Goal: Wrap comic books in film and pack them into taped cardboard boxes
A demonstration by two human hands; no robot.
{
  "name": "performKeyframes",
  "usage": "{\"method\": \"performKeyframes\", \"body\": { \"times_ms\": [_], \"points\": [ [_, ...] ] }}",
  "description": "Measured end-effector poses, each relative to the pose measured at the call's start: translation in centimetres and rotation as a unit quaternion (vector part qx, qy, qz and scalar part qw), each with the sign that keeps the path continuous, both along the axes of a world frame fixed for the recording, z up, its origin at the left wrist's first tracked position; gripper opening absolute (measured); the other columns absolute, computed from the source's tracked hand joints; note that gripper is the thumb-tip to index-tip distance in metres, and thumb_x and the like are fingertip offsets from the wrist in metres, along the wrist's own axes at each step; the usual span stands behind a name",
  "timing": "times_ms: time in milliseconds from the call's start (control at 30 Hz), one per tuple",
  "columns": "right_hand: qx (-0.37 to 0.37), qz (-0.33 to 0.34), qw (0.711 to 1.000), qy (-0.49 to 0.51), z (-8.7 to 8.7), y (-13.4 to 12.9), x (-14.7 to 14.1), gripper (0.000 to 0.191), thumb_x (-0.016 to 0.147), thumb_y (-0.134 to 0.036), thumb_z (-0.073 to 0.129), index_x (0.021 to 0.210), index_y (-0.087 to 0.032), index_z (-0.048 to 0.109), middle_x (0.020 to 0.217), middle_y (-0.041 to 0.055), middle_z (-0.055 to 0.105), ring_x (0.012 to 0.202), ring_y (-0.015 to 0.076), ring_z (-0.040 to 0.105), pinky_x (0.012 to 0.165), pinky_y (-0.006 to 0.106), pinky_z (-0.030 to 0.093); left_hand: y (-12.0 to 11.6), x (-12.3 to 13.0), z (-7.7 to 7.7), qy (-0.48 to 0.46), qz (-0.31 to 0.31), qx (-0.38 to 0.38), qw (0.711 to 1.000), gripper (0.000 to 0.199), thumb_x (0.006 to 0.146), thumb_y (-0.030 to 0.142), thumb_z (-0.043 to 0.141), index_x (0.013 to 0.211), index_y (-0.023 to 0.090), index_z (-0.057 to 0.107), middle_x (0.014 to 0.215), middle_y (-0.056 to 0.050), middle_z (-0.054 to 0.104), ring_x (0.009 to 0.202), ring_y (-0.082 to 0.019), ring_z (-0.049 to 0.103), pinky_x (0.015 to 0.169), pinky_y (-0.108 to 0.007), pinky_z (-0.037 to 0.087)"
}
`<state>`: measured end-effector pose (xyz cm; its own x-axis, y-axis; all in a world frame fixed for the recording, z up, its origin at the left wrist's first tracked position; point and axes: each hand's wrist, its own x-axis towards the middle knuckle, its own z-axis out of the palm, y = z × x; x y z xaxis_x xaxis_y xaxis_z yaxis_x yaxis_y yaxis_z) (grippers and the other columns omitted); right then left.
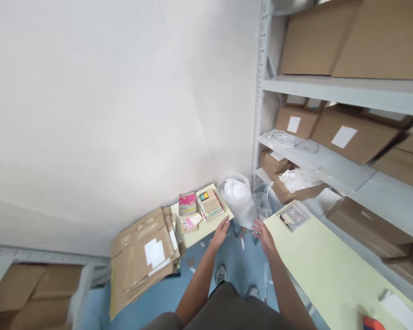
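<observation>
My left hand (221, 233) holds nothing, its fingers loosely extended beside the edge of a small pale table (206, 228). On that table lie a pink-covered booklet (187, 203), a pink and white booklet (192, 222) and a short stack of books (209, 204). My right hand (264, 236) is also empty, fingers spread, close to the corner of a long pale table (316, 256). A book with a picture cover (294, 216) rests flat near that corner. Between and beyond my hands stands a full white plastic bag (238, 197) on the floor.
Flattened cardboard boxes (141, 256) lean in a stack at the left. A metal shelf (344, 89) with cardboard boxes (347, 133) and a coiled white cable (281, 138) rises on the right. Paper scraps litter the blue floor (239, 263). A white wall (124, 114) stands ahead.
</observation>
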<state>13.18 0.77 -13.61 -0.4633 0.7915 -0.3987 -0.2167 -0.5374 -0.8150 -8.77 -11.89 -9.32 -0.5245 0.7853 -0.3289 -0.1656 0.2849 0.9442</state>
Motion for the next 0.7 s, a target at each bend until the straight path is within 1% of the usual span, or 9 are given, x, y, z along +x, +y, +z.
{"method": "performKeyframes", "body": {
  "times_ms": [133,267,367,433,500,567,633,700],
  "points": [
    [0.022,0.059,0.998,-0.012,0.9,-1.8,-4.4,0.077,0.082,-0.082,0.065,0.144,-0.035,0.063,0.155,0.0093,0.060,0.144,0.0349,0.055,0.117,0.055,0.044,-5.0,-3.1,0.7,0.018,0.035,-0.013,0.999,0.077,0.089,0.071,0.065,0.150,0.024,0.061,0.164,-0.013,0.049,0.152,-0.037,0.045,0.120,-0.055,0.043],
    [0.048,0.096,0.994,-0.016,1.8,-4.0,-9.1,0.076,0.083,-0.081,0.065,0.144,-0.036,0.064,0.155,0.0080,0.060,0.146,0.0356,0.053,0.116,0.054,0.046,-8.8,-6.0,0.4,0.023,0.054,-0.011,0.998,0.074,0.091,0.070,0.063,0.151,0.026,0.060,0.166,-0.012,0.047,0.153,-0.036,0.043,0.120,-0.053,0.043],
    [0.057,0.122,0.991,-0.022,2.0,-6.9,-13.0,0.078,0.082,-0.080,0.066,0.145,-0.035,0.064,0.156,0.0087,0.059,0.145,0.0365,0.053,0.115,0.054,0.046,-11.8,-8.8,-0.2,0.021,0.066,0.001,0.998,0.072,0.092,0.068,0.063,0.151,0.027,0.060,0.166,-0.011,0.047,0.152,-0.034,0.044,0.120,-0.051,0.043],
    [0.061,0.143,0.987,-0.033,1.9,-9.4,-15.8,0.078,0.082,-0.081,0.065,0.146,-0.035,0.063,0.157,0.0090,0.058,0.146,0.0362,0.053,0.115,0.055,0.045,-14.4,-11.4,-0.6,0.013,0.083,0.007,0.996,0.071,0.093,0.065,0.063,0.152,0.026,0.059,0.166,-0.012,0.047,0.152,-0.034,0.044,0.119,-0.051,0.044],
    [0.065,0.171,0.982,-0.044,1.6,-12.0,-18.7,0.078,0.083,-0.081,0.065,0.146,-0.036,0.063,0.158,0.0090,0.056,0.147,0.0361,0.051,0.116,0.055,0.044,-17.4,-14.3,-1.2,0.005,0.113,0.009,0.994,0.070,0.093,0.063,0.064,0.152,0.025,0.059,0.166,-0.013,0.047,0.153,-0.035,0.043,0.119,-0.051,0.044],
    [0.067,0.205,0.975,-0.053,1.1,-14.6,-21.7,0.077,0.083,-0.080,0.066,0.146,-0.036,0.063,0.160,0.0090,0.055,0.148,0.0366,0.050,0.116,0.057,0.043,-20.8,-17.3,-2.1,0.002,0.149,0.010,0.989,0.069,0.093,0.060,0.065,0.151,0.024,0.059,0.165,-0.014,0.047,0.153,-0.034,0.042,0.120,-0.051,0.041],
    [0.070,0.240,0.966,-0.062,0.4,-17.1,-24.8,0.074,0.083,-0.078,0.068,0.144,-0.036,0.065,0.160,0.0089,0.054,0.149,0.0372,0.048,0.117,0.058,0.042,-24.4,-20.1,-3.3,0.007,0.187,0.005,0.982,0.068,0.093,0.058,0.065,0.151,0.022,0.059,0.164,-0.014,0.049,0.152,-0.033,0.045,0.123,-0.049,0.038],
    [0.074,0.272,0.956,-0.077,-0.7,-19.7,-28.1,0.070,0.081,-0.075,0.072,0.140,-0.036,0.069,0.160,0.0074,0.055,0.151,0.0375,0.046,0.117,0.059,0.040,-28.3,-22.6,-4.8,0.018,0.231,-0.013,0.973,0.067,0.093,0.055,0.067,0.150,0.021,0.059,0.163,-0.015,0.050,0.149,-0.032,0.049,0.124,-0.048,0.037]
  ]
}}
